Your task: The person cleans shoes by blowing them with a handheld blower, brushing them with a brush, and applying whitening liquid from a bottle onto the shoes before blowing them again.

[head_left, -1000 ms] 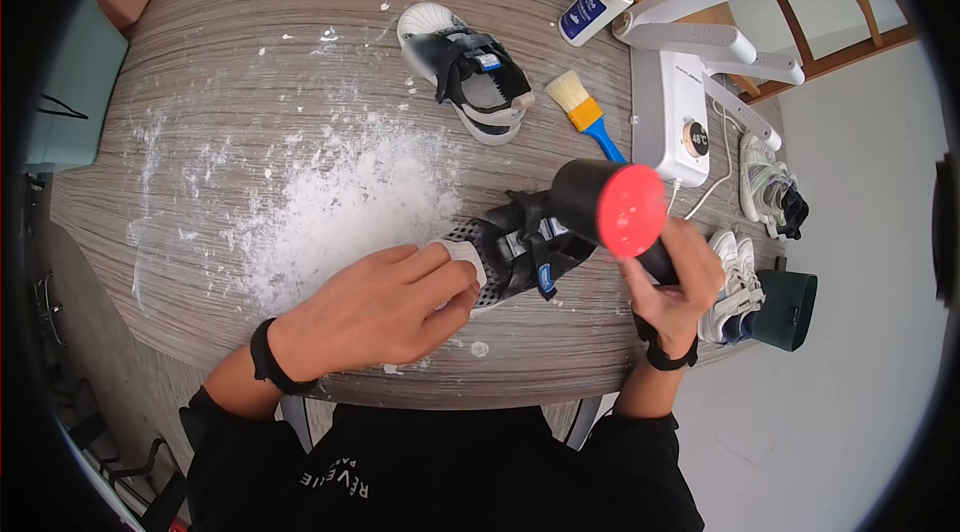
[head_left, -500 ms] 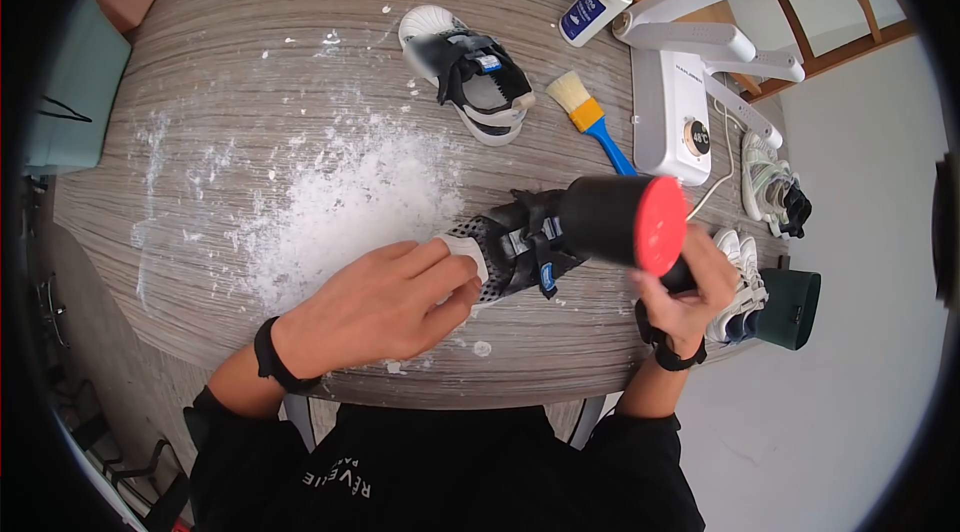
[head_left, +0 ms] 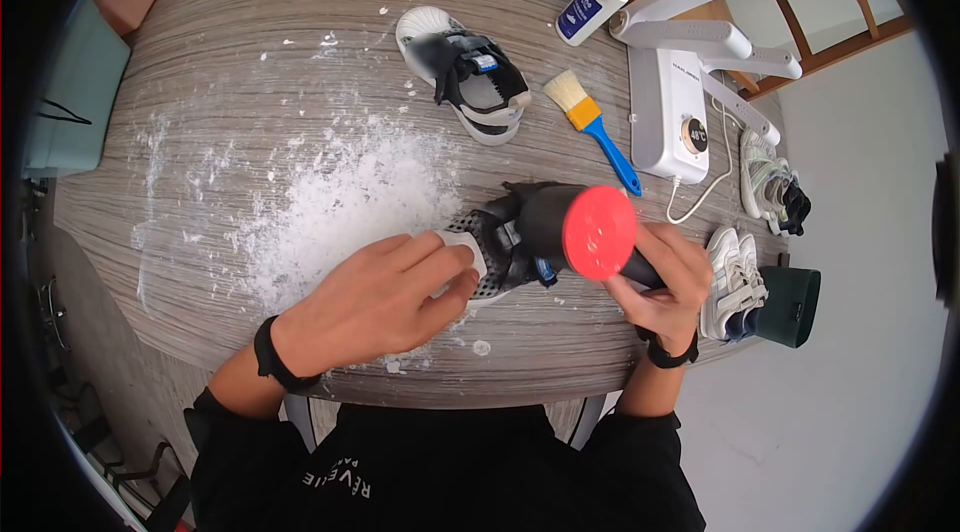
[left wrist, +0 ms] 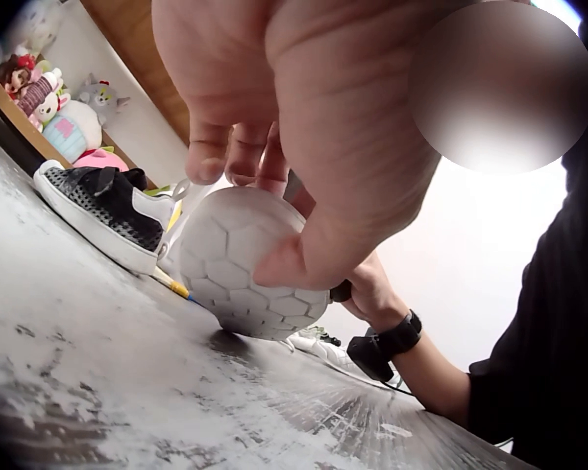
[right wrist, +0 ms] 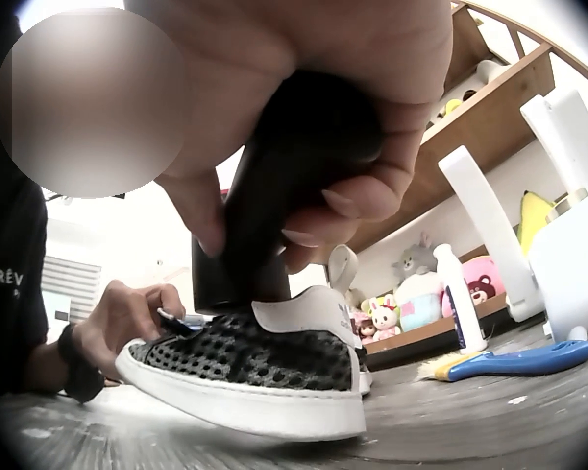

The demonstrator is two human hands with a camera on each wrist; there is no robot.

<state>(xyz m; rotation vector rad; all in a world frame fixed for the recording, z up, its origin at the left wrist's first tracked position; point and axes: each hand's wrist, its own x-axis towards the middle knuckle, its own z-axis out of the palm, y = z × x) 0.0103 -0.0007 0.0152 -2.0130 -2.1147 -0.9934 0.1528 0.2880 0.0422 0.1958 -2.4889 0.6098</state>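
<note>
My left hand (head_left: 375, 297) grips the white toe of a black mesh child's shoe (head_left: 492, 254) between thumb and fingers. In the left wrist view the toe cap (left wrist: 240, 250) has a hexagon pattern. The shoe (right wrist: 245, 372) tilts in the right wrist view, toe raised and heel low by the table. My right hand (head_left: 668, 277) has its fingers curled around the handle of a black hair dryer (head_left: 598, 232) with a red round end. Its black barrel points down at the shoe's opening. The matching shoe (head_left: 465, 72) lies farther back on the table.
White powder (head_left: 350, 197) is spread over the table's left middle. On the right lie a brush (head_left: 598, 132) with a blue handle and a white shoe dryer (head_left: 665, 117) with its cord. A white bottle (head_left: 597, 7) stands behind. More shoes (head_left: 735, 282) sit beyond the right edge.
The hair dryer in my right hand shifted right, then swung back left over the shoe, baring the whole brush handle. My left hand has kept its hold on the toe.
</note>
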